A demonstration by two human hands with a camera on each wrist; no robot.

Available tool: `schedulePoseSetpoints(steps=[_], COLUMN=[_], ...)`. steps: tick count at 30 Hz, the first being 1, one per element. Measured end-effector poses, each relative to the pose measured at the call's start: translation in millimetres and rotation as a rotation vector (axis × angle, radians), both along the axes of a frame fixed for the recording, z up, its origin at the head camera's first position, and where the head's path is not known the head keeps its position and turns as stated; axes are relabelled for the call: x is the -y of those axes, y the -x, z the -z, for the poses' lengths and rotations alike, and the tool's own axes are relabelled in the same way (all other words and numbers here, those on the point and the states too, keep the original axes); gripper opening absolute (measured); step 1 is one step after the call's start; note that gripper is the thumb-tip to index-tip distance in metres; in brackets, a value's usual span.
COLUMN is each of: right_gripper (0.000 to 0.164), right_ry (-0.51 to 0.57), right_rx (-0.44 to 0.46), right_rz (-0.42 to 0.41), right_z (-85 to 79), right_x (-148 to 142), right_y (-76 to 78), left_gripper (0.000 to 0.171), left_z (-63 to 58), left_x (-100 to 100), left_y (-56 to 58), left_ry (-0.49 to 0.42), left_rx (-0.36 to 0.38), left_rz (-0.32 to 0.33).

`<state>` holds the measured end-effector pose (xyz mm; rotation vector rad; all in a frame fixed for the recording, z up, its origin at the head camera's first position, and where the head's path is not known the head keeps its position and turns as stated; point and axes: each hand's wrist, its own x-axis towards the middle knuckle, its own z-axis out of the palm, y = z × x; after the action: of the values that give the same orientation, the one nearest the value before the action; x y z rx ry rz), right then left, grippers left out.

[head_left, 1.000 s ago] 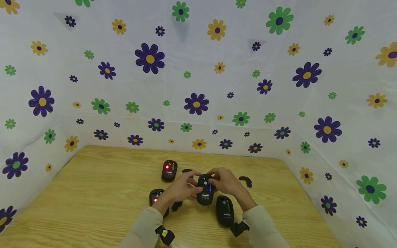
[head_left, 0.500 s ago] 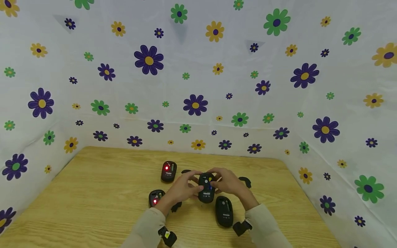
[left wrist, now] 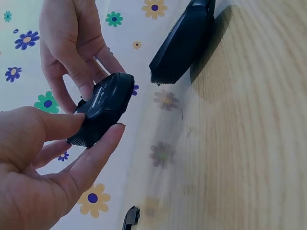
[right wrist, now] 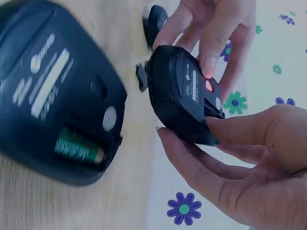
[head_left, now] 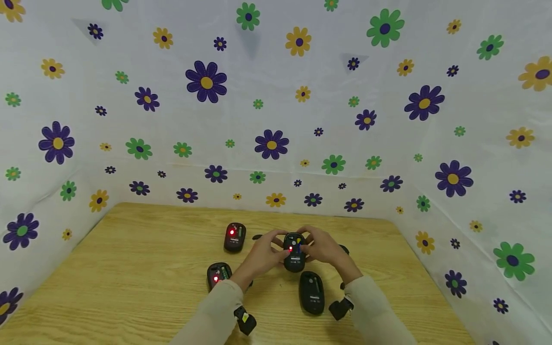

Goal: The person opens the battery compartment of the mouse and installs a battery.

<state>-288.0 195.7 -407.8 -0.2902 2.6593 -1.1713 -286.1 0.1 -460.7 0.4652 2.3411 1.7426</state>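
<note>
Above the table, both hands hold a black computer mouse (head_left: 294, 262) with its underside up. A red light glows on that underside. My left hand (head_left: 265, 254) grips the left side, thumb on the underside and fingers beneath. My right hand (head_left: 324, 247) pinches the other side, its thumb at the battery slot, where a bit of blue and yellow shows. In the right wrist view the thumb partly hides that slot. A second upturned mouse (head_left: 311, 293) lies just in front of the hands, with a green battery (right wrist: 79, 147) in its slot.
Two more upturned mice with red lights lie on the left, a far one (head_left: 234, 239) and a nearer one (head_left: 217, 274) partly behind the left sleeve. A loose black cover (head_left: 257, 236) lies beyond the left hand; another dark piece (head_left: 344, 249) shows past the right wrist. Flowered cloth surrounds the table.
Both hands have moved the held mouse slightly right and farther from me. Its red light now shows, and less of the battery's blue is visible beside the right thumb.
</note>
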Motion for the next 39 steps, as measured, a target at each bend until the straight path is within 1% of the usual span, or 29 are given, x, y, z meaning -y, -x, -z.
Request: schedulePoseSetpoints(steps=[3, 8, 11, 14, 16, 18, 22, 27, 34, 39], right_gripper=[0.042, 0.044, 0.044, 0.044, 0.045, 0.047, 0.050, 0.046, 0.042, 0.043], right_ry=[0.010, 0.052, 0.061, 0.059, 0.051, 0.040, 0.022, 0.010, -0.002, -0.014], right_rx=[0.020, 0.046, 0.044, 0.045, 0.044, 0.043, 0.030, 0.016, 0.016, 0.032], right_rz=[0.012, 0.025, 0.040, 0.055, 0.057, 0.064, 0.069, 0.092, 0.119, 0.121], right_z=[2.7, 6.9, 9.7, 13.9, 17.1, 20.0, 24.3, 28.3, 36.3, 41.1], right_x=[-6, -13, -14, -14, -14, -15, -18, -19, -23, -27], right_y=[6.0, 13.0, 15.9, 19.3, 21.8, 24.2, 28.8, 33.2, 40.4, 44.3], left_gripper=[0.053, 0.051, 0.052, 0.054, 0.055, 0.056, 0.054, 0.051, 0.050, 0.050], left_z=[-0.1, 2.1, 5.5, 9.2, 11.5, 13.8, 17.8, 21.9, 29.0, 31.8], left_x=[-6, -14, -16, -19, -21, -24, -29, -34, -41, -45], left_y=[5.0, 12.9, 17.3, 20.3, 21.9, 23.8, 27.8, 33.4, 42.2, 45.0], left_ry=[0.022, 0.018, 0.003, -0.006, -0.002, 0.005, 0.020, 0.026, 0.035, 0.032], left_rx=[-0.002, 0.012, 0.031, 0.057, 0.061, 0.058, 0.028, 0.017, 0.029, 0.035], left_rz=[-0.008, 0.003, 0.004, -0.008, -0.019, -0.030, -0.056, -0.087, -0.083, -0.095])
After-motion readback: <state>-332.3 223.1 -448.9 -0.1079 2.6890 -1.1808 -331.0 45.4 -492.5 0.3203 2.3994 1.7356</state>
